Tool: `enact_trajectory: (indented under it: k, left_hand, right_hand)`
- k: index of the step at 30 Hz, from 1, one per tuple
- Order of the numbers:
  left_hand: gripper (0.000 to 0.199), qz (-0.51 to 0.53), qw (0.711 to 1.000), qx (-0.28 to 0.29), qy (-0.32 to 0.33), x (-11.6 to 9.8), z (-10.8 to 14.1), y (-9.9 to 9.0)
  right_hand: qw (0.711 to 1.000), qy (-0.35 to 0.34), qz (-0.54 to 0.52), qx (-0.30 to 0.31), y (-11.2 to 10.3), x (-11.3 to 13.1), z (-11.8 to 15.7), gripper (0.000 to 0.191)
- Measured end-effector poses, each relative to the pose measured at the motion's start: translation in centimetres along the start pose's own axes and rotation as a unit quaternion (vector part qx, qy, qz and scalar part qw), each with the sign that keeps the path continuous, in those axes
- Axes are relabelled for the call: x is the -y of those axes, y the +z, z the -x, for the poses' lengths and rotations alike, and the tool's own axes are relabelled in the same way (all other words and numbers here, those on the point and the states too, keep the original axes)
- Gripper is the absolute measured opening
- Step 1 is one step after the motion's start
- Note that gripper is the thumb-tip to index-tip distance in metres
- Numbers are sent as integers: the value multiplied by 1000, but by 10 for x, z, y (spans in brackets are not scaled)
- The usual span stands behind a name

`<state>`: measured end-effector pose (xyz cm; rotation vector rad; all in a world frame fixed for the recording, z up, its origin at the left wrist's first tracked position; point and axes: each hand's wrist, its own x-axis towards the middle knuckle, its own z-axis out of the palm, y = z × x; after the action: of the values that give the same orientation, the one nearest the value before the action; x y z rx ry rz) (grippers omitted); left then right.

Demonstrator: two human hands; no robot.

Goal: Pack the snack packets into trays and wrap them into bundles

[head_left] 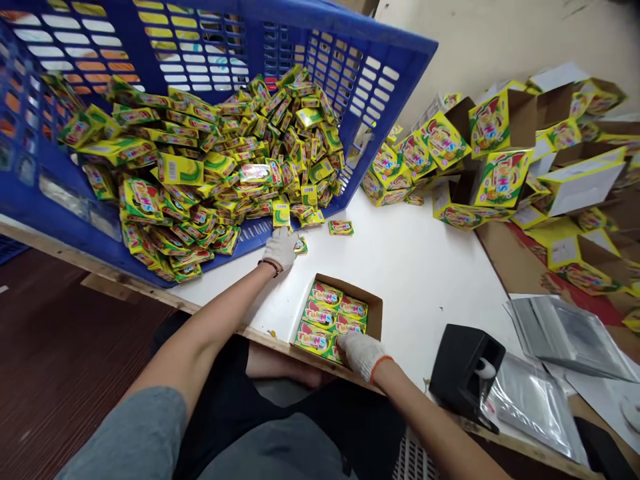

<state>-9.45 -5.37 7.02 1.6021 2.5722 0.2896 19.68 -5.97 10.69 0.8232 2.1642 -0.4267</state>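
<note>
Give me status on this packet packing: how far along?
Done: the brown carton holds neat rows of yellow packets. In hand: the gloved left hand is at loose packets beside the tilted blue crate; the gloved right hand is at the carton's near edge. Left: a large heap of packets in the crate, far more than the carton shows.

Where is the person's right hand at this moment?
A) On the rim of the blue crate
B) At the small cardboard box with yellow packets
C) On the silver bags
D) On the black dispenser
B. The right hand rests at the near edge of the small cardboard box, against the yellow packets inside it.
</note>
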Motion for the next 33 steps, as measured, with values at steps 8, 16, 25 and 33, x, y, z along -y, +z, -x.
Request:
enact_trajectory:
  k: [8, 16, 25, 33]
  left_hand:
    - [50, -43, 998, 36, 3, -3, -17, -6]
    - [59, -8, 1000, -25, 12, -8, 38, -24]
    - [39, 64, 946, -34, 315, -104, 117, -54]
    - [51, 115, 969, 13, 218, -89, 114, -22]
  right_hand:
    - [999, -43, 18, -28, 0, 2, -1, 25]
    - [962, -105, -232, -98, -8, -29, 5, 13]
    - [897, -182, -243, -320, -83, -37, 31, 18]
    - [992, 8, -10, -123, -63, -51, 8, 31]
